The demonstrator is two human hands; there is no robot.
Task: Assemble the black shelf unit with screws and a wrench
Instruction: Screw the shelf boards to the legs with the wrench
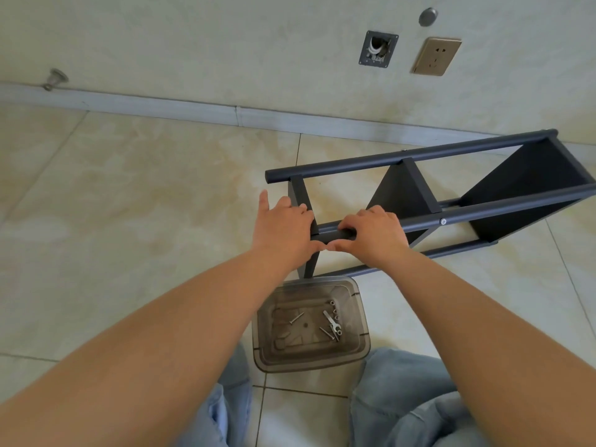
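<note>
The black shelf unit (pixel 419 185) lies on its side on the tiled floor, its round posts running toward the right. My left hand (pixel 283 227) grips the near end panel at the end of the front post. My right hand (pixel 374 233) grips that same front post (pixel 335 235), fingers curled over it. A silver screw head (pixel 443 221) shows on the post farther right. Below the hands stands a clear smoky plastic box (pixel 267 337) holding a small silver wrench (pixel 332 321), loose screws (pixel 296 318) and nuts.
The wall with its baseboard (pixel 193 108) runs behind the shelf, bearing a gold socket (pixel 435 56), an open wall box (pixel 378 50) and a doorstop (pixel 54 79). My knees in blue jeans (pixel 403 404) flank the box. Bare tiles stretch to the left.
</note>
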